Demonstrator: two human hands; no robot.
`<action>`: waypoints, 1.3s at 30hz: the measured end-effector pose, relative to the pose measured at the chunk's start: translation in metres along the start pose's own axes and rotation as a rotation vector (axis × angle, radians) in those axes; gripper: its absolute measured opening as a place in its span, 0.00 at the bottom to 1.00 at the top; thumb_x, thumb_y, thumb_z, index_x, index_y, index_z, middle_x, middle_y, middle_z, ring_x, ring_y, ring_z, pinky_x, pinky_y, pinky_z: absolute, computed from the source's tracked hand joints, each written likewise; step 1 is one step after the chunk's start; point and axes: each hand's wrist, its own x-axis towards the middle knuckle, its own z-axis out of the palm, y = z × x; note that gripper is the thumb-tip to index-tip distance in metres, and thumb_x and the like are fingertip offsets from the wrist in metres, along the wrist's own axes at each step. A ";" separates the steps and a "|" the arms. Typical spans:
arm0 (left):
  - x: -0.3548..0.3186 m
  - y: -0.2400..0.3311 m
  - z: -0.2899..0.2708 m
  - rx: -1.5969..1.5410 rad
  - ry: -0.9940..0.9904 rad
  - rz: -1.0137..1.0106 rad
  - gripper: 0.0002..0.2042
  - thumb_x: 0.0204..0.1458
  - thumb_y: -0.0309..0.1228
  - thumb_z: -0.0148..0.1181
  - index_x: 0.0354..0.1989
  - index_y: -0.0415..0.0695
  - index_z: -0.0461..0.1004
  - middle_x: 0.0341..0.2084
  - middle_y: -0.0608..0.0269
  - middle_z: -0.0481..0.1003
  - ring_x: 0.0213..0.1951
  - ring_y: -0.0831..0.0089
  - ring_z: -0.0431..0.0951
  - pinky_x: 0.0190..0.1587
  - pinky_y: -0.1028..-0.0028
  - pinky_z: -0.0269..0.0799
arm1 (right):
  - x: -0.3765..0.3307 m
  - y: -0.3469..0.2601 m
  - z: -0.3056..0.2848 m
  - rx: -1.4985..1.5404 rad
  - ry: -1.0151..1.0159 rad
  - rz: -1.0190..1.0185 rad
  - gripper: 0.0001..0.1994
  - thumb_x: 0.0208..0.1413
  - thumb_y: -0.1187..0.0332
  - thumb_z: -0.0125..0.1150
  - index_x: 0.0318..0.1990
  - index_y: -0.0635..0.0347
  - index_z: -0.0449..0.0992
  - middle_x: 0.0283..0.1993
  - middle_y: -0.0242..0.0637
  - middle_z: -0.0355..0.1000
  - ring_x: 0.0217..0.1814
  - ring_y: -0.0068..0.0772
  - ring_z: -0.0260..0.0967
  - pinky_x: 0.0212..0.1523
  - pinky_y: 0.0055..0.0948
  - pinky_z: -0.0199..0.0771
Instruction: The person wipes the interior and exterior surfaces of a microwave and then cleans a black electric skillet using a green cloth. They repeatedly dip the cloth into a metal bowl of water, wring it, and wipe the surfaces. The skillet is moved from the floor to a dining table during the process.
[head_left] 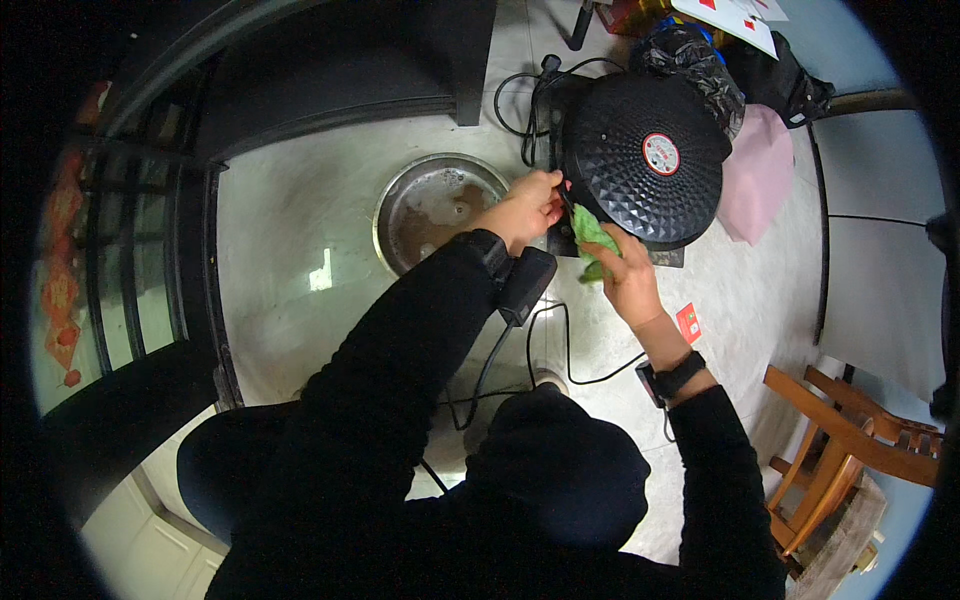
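Observation:
A black round electric griddle (645, 205) with a diamond-patterned lid and a round red-and-white label stands on the floor, far and right of centre. My left hand (530, 207) is closed at its left edge, thumb and fingers curled on the rim or handle; the exact grip is partly hidden. In my right hand (630, 280) is a crumpled green cloth (596, 236), pressed against the griddle's near-left side. To the left of my left hand, a round metal basin (381, 215) holds cloudy water with some suds.
A black power cord (530, 125) loops behind the griddle. At its right lie a pink bag (757, 180) and a black plastic bag (690, 65). A red card (688, 323) is on the pale tiled floor. A wooden chair (830, 450) stands at the right, dark furniture (340, 60) at the far left.

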 end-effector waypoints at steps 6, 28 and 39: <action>-0.003 0.001 -0.005 0.138 -0.057 -0.055 0.10 0.59 0.40 0.48 0.37 0.49 0.72 0.36 0.69 0.73 0.38 0.68 0.71 0.45 0.67 0.65 | 0.059 -0.017 0.022 -0.108 -0.121 0.270 0.16 0.47 0.73 0.57 0.45 0.57 0.64 0.35 0.50 0.72 0.32 0.54 0.72 0.30 0.46 0.71; 0.002 0.000 0.004 0.029 -0.020 0.047 0.14 0.61 0.40 0.44 0.43 0.43 0.68 0.37 0.59 0.73 0.41 0.62 0.71 0.48 0.59 0.65 | 0.069 -0.022 0.042 -0.090 0.057 0.330 0.15 0.44 0.71 0.60 0.40 0.56 0.65 0.30 0.48 0.72 0.31 0.54 0.71 0.29 0.48 0.70; 0.001 0.001 0.003 0.086 0.015 0.038 0.11 0.60 0.42 0.47 0.34 0.49 0.68 0.30 0.71 0.72 0.33 0.72 0.69 0.42 0.71 0.58 | -0.013 0.040 -0.009 0.171 -0.037 -0.030 0.20 0.34 0.85 0.55 0.40 0.62 0.70 0.46 0.45 0.71 0.48 0.48 0.69 0.49 0.38 0.68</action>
